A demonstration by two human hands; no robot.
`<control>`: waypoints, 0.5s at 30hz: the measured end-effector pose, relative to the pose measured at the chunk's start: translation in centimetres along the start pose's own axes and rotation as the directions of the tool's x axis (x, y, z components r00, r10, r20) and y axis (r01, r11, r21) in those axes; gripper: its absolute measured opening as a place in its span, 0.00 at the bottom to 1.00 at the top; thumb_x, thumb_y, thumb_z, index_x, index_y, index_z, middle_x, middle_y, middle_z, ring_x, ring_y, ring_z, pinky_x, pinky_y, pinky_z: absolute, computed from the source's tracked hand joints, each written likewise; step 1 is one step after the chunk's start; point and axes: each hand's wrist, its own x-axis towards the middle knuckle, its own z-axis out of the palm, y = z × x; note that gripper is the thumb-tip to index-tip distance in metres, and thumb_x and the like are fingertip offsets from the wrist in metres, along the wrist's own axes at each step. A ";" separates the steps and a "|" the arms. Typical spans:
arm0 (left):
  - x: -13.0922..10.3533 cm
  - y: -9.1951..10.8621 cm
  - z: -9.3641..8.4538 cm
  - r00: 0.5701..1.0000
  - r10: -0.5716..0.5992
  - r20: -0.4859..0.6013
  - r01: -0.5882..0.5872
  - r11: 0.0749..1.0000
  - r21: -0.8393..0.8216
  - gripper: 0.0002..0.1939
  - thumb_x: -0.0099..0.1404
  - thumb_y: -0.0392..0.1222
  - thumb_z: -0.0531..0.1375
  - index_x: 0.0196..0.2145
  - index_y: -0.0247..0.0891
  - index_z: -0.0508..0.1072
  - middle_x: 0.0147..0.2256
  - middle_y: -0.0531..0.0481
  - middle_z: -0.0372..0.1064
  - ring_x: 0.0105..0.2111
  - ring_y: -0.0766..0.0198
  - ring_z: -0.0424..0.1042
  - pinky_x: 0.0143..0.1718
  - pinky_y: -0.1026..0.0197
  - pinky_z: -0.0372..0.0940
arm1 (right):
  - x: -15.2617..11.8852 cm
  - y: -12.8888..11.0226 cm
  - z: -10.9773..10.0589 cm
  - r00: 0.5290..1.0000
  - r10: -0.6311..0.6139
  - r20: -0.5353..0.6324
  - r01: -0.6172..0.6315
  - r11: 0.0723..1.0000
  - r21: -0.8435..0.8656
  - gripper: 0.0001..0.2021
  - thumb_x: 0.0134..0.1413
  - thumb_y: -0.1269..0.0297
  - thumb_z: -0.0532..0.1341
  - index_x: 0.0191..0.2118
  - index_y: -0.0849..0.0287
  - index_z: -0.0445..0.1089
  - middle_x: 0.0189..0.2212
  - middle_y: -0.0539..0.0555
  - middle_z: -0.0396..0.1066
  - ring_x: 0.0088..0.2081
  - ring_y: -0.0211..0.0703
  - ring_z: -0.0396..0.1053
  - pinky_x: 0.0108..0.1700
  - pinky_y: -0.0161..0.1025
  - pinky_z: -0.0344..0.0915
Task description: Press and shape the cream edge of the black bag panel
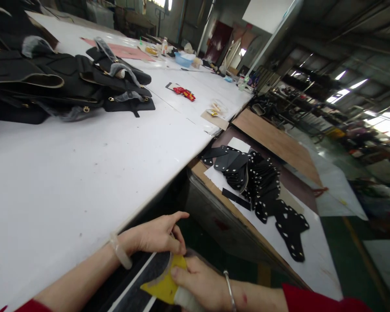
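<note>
I see a yellow piece point(162, 284) low at the white table's point(84, 164) near edge, on a dark strip point(146, 273); my right hand point(201, 284) pinches it closed, my left hand point(156, 236) presses curled fingers beside it. Black punched pieces point(263, 186) lie well apart.

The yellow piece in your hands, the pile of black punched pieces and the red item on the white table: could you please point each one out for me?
yellow piece point(164, 286): head view, on its flat yellow face.
pile of black punched pieces point(263, 184): head view, middle of the heap.
red item point(184, 91): head view, on its red middle.
</note>
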 end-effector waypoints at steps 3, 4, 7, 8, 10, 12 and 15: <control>-0.5 0.4 0.3 0.997 -0.001 -0.083 0.008 0.996 0.087 0.46 0.52 0.42 0.64 0.65 0.33 0.50 0.39 0.47 0.78 0.35 0.59 0.74 0.34 0.61 0.64 | 0.3 0.8 0.4 0.995 0.070 0.070 -0.072 0.997 0.027 0.37 0.43 0.28 0.56 0.38 0.64 0.67 0.14 0.49 0.64 0.10 0.33 0.57 0.13 0.28 0.53; -0.7 0.5 0.4 0.992 0.000 -0.126 0.017 0.991 0.133 0.45 0.52 0.44 0.65 0.64 0.33 0.52 0.39 0.48 0.78 0.34 0.58 0.74 0.34 0.61 0.64 | 0.3 1.0 0.6 0.991 0.095 0.093 -0.099 0.994 0.038 0.34 0.49 0.32 0.53 0.39 0.64 0.66 0.12 0.49 0.63 0.09 0.33 0.55 0.12 0.27 0.52; -1.3 1.0 0.9 0.967 0.006 -0.255 0.061 0.965 0.253 0.44 0.52 0.48 0.66 0.63 0.33 0.55 0.39 0.48 0.77 0.35 0.57 0.74 0.36 0.59 0.65 | 0.2 1.3 1.4 0.984 0.146 0.105 -0.156 0.983 0.096 0.23 0.65 0.49 0.42 0.41 0.64 0.63 0.10 0.50 0.64 0.07 0.35 0.55 0.12 0.27 0.52; -1.5 1.1 1.2 0.956 0.007 -0.292 0.080 0.956 0.282 0.44 0.52 0.48 0.66 0.62 0.33 0.56 0.39 0.48 0.77 0.36 0.57 0.74 0.37 0.59 0.65 | 0.2 1.3 1.9 0.982 0.162 0.095 -0.173 0.978 0.118 0.22 0.67 0.53 0.39 0.41 0.64 0.62 0.10 0.51 0.63 0.07 0.36 0.55 0.11 0.27 0.52; -1.8 1.4 1.9 0.934 -0.001 -0.358 0.122 0.941 0.316 0.43 0.52 0.48 0.66 0.62 0.33 0.57 0.41 0.46 0.76 0.37 0.55 0.74 0.38 0.58 0.65 | 0.1 1.4 2.9 0.981 0.183 0.061 -0.190 0.969 0.159 0.23 0.68 0.57 0.36 0.37 0.63 0.62 0.09 0.52 0.62 0.07 0.37 0.55 0.11 0.28 0.54; -2.2 1.6 2.5 0.913 -0.016 -0.408 0.162 0.931 0.326 0.43 0.51 0.47 0.66 0.62 0.35 0.58 0.42 0.45 0.75 0.38 0.53 0.74 0.38 0.57 0.65 | 0.2 1.8 3.9 0.985 0.173 0.025 -0.175 0.967 0.187 0.26 0.68 0.56 0.35 0.30 0.62 0.63 0.09 0.52 0.61 0.07 0.37 0.55 0.10 0.29 0.54; -2.6 1.8 3.3 0.887 -0.041 -0.459 0.196 0.935 0.296 0.47 0.49 0.48 0.68 0.64 0.37 0.56 0.44 0.46 0.74 0.38 0.55 0.74 0.36 0.58 0.65 | 0.7 3.0 5.1 0.996 0.089 0.019 -0.091 0.981 0.172 0.32 0.66 0.48 0.37 0.22 0.62 0.63 0.09 0.53 0.59 0.08 0.36 0.56 0.11 0.30 0.53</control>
